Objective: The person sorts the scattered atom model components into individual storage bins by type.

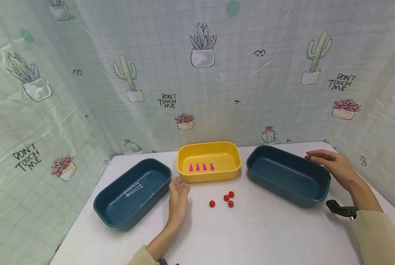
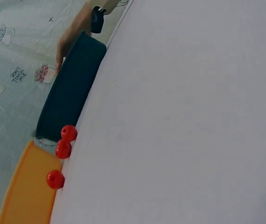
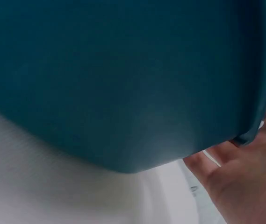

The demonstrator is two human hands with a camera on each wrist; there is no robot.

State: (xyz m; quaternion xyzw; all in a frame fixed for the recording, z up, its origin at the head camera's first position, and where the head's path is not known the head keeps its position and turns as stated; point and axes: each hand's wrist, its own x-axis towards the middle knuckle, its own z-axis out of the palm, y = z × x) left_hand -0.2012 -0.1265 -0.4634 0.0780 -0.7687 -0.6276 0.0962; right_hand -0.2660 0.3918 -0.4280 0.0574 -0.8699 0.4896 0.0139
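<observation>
Against the right grip (image 1: 337, 165), seemingly, rests a bin (image 1: 287, 177).

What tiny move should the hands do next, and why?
Perhaps the left hand should reach toward the nearest small, round red bead: that hand looks empty, and all four beads lie loose on the white table, while small pink pear-shaped pieces sit in the yellow oblong tray.

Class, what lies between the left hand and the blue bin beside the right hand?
Four red beads lie between the left hand and that blue bin; the head view shows it.
</observation>
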